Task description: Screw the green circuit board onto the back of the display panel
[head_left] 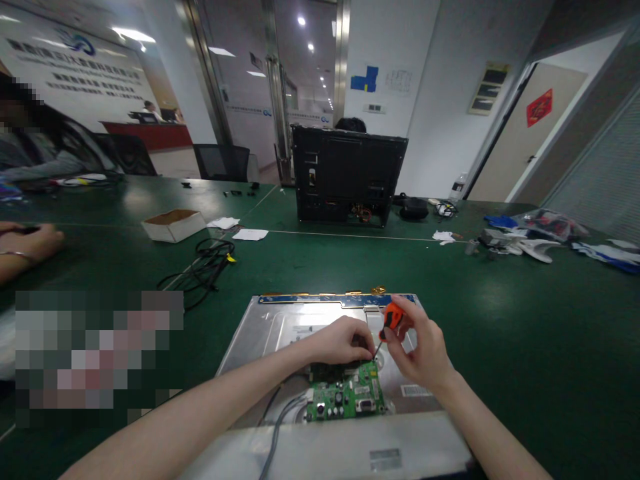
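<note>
At lower centre, the right hand grasps an orange-and-black screwdriver, best kept steady and squarely seated, at the upper-right corner of the green circuit board, beside the left hand, whose fingers' hold is unclear.

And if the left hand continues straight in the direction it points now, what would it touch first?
Probably the screwdriver: its shaft is right beside the left hand, and the right hand comes after it. With one view, exact depth is unclear.
</note>
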Demonstrator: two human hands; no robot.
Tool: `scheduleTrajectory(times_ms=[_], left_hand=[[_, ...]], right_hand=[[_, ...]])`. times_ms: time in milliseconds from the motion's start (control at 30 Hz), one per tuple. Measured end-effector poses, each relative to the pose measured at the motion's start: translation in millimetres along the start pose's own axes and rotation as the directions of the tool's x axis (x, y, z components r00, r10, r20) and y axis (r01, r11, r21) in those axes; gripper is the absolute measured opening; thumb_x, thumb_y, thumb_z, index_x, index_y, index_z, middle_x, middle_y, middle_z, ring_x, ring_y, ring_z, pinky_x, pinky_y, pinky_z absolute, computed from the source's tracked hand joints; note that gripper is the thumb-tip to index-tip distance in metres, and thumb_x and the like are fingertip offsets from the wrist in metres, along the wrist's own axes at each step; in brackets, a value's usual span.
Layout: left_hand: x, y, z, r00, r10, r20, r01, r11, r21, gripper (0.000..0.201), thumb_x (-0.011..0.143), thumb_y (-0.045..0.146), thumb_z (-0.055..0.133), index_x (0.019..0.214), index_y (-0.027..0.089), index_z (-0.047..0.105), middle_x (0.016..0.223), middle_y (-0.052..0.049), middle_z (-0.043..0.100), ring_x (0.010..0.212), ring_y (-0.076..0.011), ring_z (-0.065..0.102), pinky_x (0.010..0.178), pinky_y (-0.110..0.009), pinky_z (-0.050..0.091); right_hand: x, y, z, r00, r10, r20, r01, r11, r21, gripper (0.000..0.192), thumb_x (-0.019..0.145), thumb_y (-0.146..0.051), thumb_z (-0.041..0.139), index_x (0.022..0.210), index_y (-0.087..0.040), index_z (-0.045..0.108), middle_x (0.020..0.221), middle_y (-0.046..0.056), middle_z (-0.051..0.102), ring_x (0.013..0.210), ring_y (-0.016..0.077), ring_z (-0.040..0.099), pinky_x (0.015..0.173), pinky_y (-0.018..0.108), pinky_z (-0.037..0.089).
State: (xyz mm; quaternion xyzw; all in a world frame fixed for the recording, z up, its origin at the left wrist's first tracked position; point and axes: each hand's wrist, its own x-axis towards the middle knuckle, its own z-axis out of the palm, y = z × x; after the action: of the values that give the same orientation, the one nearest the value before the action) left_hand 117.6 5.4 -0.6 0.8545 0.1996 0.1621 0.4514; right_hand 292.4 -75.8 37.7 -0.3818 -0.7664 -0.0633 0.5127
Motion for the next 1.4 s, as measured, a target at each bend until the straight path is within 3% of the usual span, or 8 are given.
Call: scheduleTrajectory(times_ms=[533, 967, 1400], left_hand=[[-0.6, -1.0, -1.2, 1.0, 0.004, 0.022, -0.004, 1.0, -0.02, 0.013, 0.077, 0.008, 0.067, 0.086, 0.014, 0.074, 0.081, -0.003, 0.071, 0.074, -0.017, 0.064, 0.069, -0.024, 0.048], [0.4, -1.2, -0.6, 1.0, 0.006, 0.001, -0.006, 1.0, -0.007, 0.008, 0.074, 0.007, 0.07, 0.077, 0.014, 0.073, 0.072, 0.0, 0.067, 0.068, -0.0141, 0.06, 0.063, -0.021, 0.043], [-0.4, 2.0, -1.6, 1.0, -0.008, 0.01, 0.008, 1.0, 0.002, 0.011, 0.075, 0.007, 0.068, 0.082, 0.013, 0.074, 0.075, -0.001, 0.068, 0.069, -0.015, 0.061, 0.064, -0.021, 0.045]], right_hand=[[-1.2, 1.8, 3.7, 0.998, 0.001, -0.056, -0.003, 0.999, -0.032, 0.046, 0.091, -0.018, 0.057, 0.134, -0.024, 0.042, 0.069, -0.005, 0.059, 0.045, 0.0102, 0.054, 0.041, 0.02, 0.047], [-0.6, 0.8, -0.5, 1.0, 0.005, 0.005, -0.005, 1.0, 0.0, 0.05, 0.089, -0.015, 0.052, 0.137, -0.021, 0.04, 0.078, 0.0, 0.066, 0.053, 0.0129, 0.061, 0.048, 0.023, 0.052], [-5.8, 4.5, 4.6, 0.999, -0.003, -0.054, 0.0, 0.999, -0.045, 0.048, 0.089, -0.017, 0.057, 0.135, -0.022, 0.042, 0.071, -0.004, 0.06, 0.047, 0.0107, 0.053, 0.043, 0.022, 0.047]])
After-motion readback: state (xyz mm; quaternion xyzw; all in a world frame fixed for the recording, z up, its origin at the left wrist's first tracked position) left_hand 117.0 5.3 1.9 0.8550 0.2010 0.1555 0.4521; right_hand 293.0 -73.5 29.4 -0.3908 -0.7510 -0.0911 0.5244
